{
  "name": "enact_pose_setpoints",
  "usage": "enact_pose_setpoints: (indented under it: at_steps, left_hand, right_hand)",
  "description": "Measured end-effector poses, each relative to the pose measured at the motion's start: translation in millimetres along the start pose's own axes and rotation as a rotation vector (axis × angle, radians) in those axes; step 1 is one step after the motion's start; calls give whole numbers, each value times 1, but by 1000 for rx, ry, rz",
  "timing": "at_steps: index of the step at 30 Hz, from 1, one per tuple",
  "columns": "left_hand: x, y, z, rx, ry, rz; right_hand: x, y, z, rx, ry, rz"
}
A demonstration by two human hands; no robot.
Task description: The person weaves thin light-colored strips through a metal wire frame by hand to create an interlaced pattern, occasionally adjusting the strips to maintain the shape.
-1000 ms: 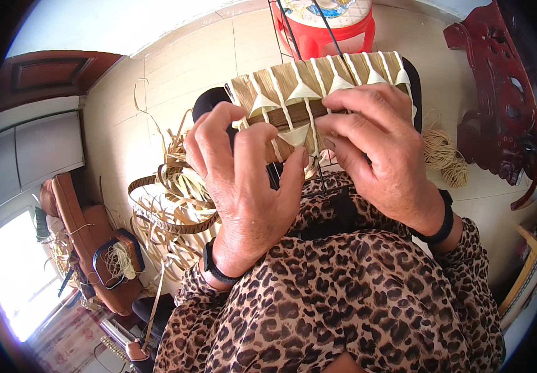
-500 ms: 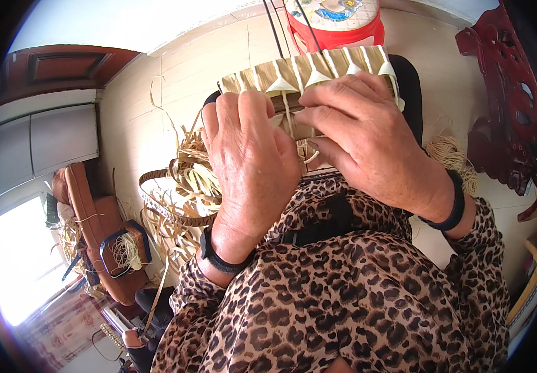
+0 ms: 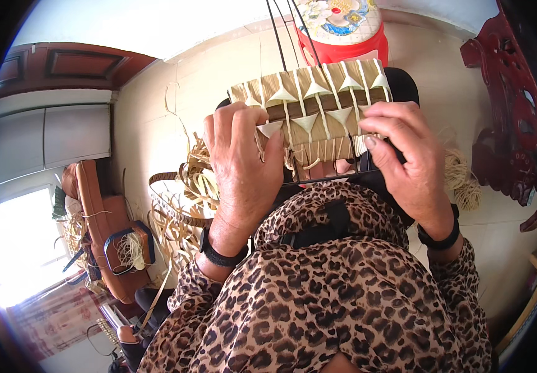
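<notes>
Across my lap lies a woven straw panel (image 3: 327, 132) on a black wire frame (image 3: 277, 37). Tan strips and a darker brown band run sideways through it, crossed by pale cords, with cream folded triangles in two rows. My left hand (image 3: 242, 165) grips the panel's left end, its fingers bent over the top and the thumb by a triangle. At the right end my right hand (image 3: 413, 158) pinches the edge between thumb and fingers, next to a tight wrap of pale cord. Short cord ends hang along the near edge. The fingertips of my left hand are partly hidden.
Beyond the panel stands a red stool (image 3: 355, 51) with a patterned top. Loose straw strips (image 3: 201, 180) are heaped to the left, and a cord bundle (image 3: 461, 180) lies on the floor to the right. Carved dark-red furniture (image 3: 509, 124) stands at far right.
My hands have moved apart from the panel's middle to its two ends. The panel has shifted slightly nearer and right, and its lower triangle row now shows.
</notes>
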State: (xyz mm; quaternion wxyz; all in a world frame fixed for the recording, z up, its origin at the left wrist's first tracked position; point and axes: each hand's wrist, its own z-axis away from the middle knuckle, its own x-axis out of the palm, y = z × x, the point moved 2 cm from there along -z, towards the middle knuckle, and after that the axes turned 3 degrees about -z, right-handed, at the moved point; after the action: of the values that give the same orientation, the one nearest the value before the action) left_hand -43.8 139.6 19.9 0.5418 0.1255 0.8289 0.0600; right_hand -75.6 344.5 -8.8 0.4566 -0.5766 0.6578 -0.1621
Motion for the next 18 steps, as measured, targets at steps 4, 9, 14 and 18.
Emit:
enact_pose_setpoints:
  at_steps: [4, 9, 14, 18]
  left_hand:
    - [5, -2, 18, 72, 107, -32]
    - [15, 0, 38, 123, 47, -33]
    - [17, 6, 36, 69, 77, 52]
    - [22, 6, 33, 101, 16, -23]
  right_hand:
    - [-7, 13, 12, 156, 89, 28]
    - [-4, 14, 25, 216, 139, 35]
    - [-3, 17, 31, 215, 129, 34]
    - [-3, 17, 30, 245, 127, 44]
